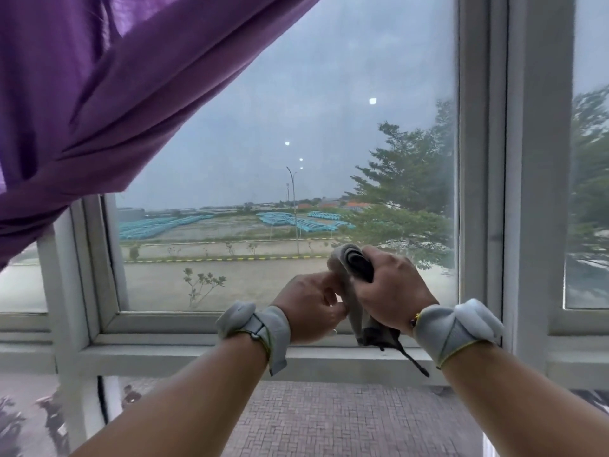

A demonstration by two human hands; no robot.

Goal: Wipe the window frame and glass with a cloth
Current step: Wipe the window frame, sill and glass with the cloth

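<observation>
A grey cloth (350, 290), folded into a bunch, is held up in front of the lower part of the window glass (296, 133). My right hand (392, 288) grips the bunch from the right, fingers curled round it. My left hand (309, 306) pinches the cloth's left edge with its fingertips. The cloth's loose end and a dark tag hang down over the white window frame (164, 319) at the sill. Both wrists wear pale grey bands.
A purple curtain (108, 94) is drawn up across the upper left of the window. A thick white mullion (481, 159) stands right of the pane, with another pane (590, 192) beyond it. Lower glass below the sill shows brick paving outside.
</observation>
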